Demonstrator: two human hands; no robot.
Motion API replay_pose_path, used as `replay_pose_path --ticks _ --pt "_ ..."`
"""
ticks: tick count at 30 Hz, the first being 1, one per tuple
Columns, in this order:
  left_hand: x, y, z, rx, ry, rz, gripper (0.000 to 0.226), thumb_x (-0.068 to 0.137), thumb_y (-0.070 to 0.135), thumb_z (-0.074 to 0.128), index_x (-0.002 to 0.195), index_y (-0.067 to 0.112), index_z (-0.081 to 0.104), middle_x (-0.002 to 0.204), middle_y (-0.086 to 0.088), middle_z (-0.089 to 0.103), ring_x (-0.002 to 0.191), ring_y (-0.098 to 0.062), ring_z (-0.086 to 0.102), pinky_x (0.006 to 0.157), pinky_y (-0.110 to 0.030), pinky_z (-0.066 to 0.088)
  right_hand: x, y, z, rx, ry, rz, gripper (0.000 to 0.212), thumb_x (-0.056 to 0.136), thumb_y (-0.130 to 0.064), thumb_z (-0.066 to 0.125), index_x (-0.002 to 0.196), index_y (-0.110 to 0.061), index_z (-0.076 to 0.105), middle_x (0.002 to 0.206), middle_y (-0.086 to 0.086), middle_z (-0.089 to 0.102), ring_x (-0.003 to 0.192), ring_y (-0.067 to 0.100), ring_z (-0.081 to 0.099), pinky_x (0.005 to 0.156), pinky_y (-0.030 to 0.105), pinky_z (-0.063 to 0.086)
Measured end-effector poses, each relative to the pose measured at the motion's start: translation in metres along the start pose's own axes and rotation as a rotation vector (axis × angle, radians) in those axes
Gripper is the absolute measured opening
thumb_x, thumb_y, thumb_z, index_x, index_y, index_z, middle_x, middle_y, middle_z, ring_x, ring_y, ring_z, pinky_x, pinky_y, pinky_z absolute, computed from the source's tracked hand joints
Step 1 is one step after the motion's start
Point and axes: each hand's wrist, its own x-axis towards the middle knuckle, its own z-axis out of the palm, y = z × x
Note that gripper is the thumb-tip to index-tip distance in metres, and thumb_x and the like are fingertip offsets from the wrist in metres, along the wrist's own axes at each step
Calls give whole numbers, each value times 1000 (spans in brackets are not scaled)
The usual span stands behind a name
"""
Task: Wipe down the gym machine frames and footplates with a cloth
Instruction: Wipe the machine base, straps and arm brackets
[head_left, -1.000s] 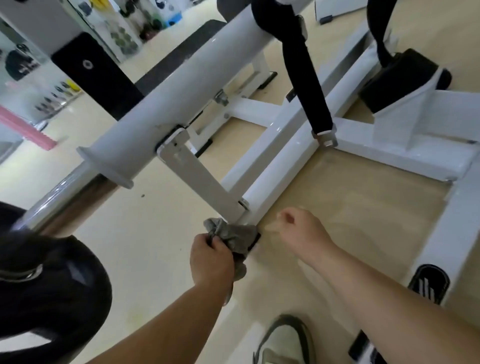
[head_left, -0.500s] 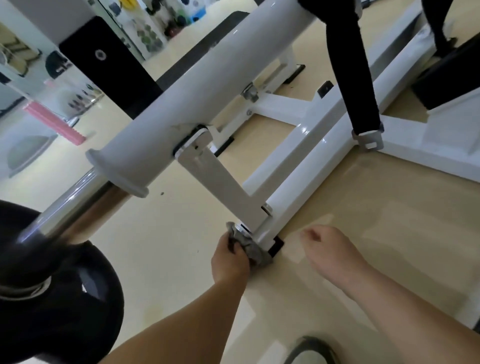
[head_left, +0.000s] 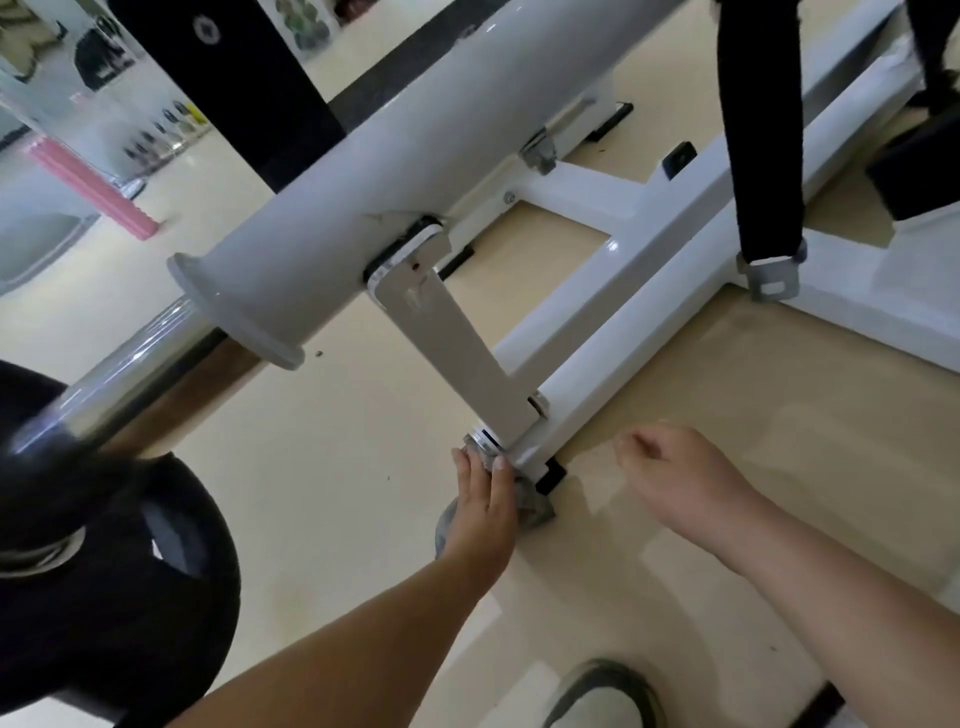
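Left hand (head_left: 480, 499) presses the grey cloth (head_left: 535, 506) flat-fingered against the floor-level end of the white frame (head_left: 649, 338). Right hand (head_left: 680, 473) hovers nearby, loosely curled and empty. I judge this end mid-wipe; next I'd sweep up the frame.

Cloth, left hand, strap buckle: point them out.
cloth (head_left: 535, 506), head view, grey fold beside the hand
left hand (head_left: 482, 512), head view, back of the hand
strap buckle (head_left: 790, 275), head view, metal frame
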Motion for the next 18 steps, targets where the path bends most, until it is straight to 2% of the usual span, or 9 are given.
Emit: replay_pose_path --ticks 3,5,8,10,12,15,18 --pt "20 -5 -5 47 70 7 66 105 56 31 161 41 -1 172 11 5 152 -21 30 119 -45 36 -4 5 3 3 -2 0 38 104 -33 45 77 -6 47 54 -11 32 47 7 29 44 19 26" --pt "16 -3 -4 63 107 17 68 104 53 36 159 45 -4 170 13 16 148 -21 38 114 -43 41 -7 5 5 15 -17 17 38 104 -34 46 86 -2 55 57 -2 41 51 8 36 46 20 30" --pt "-4 -7 8 14 90 55 66 109 45 32 162 41 -7 171 17 -1 156 -12 17 121 -29 21 -9 7 8 -8 -40 22 38 105 -33 45 74 -11 49 51 -9 40 51 6 37 51 24 33" --pt "-8 -8 13 33 64 75 63 110 41 28 163 34 -7 170 15 -10 157 -11 8 121 -24 12 -10 11 10 -62 -27 0 39 105 -35 45 72 -16 49 53 -12 44 54 7 42 54 25 35" --pt "7 -1 5 72 77 45 62 111 32 28 164 23 -2 172 5 -7 157 -18 13 120 -26 16 -12 14 12 -96 -34 -5 37 106 -35 45 72 -23 54 61 -10 52 61 7 50 58 25 38" --pt "31 2 -13 16 69 -36 59 110 20 32 164 13 11 172 -6 4 157 -27 13 122 -38 24 -14 20 15 -106 -72 19 32 106 -38 44 82 -26 61 76 -10 62 77 7 61 67 25 45" --pt "13 0 -1 36 69 -64 60 111 23 30 165 18 4 172 -1 -9 158 -23 9 118 -28 23 -14 17 14 -112 -80 13 31 106 -38 44 86 -25 64 79 -8 65 81 10 64 72 29 49"
